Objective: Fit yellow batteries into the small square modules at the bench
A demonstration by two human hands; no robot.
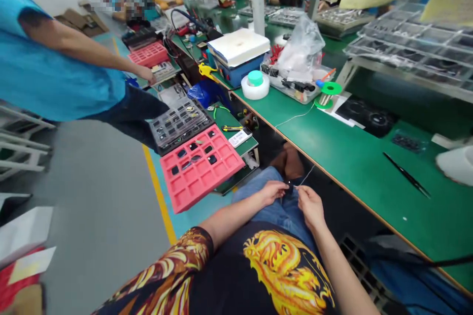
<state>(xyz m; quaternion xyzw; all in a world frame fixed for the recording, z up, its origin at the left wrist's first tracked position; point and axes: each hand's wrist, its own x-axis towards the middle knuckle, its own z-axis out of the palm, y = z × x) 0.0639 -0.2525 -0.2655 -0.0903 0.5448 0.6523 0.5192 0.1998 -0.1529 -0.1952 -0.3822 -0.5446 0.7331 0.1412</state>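
Two hands work close together above the lap: the left hand is closed with its fingertips on a small dark piece, and the right hand has thumb and fingers pressed together, it seems on a thin pale wire. The dark piece sits at the tips of the left fingers, just beside the right fingertips, over the blue jeans and apart from the green bench. I judge that this piece is very light and rather stiff, perhaps fragile, so a gentle hold by its edges should be better than a strong squeeze; whether it is slippery I cannot tell. The wire is probably soft and bends easily, so it is best taken near its end. Its small size makes the exact contact of the fingers difficult to see.
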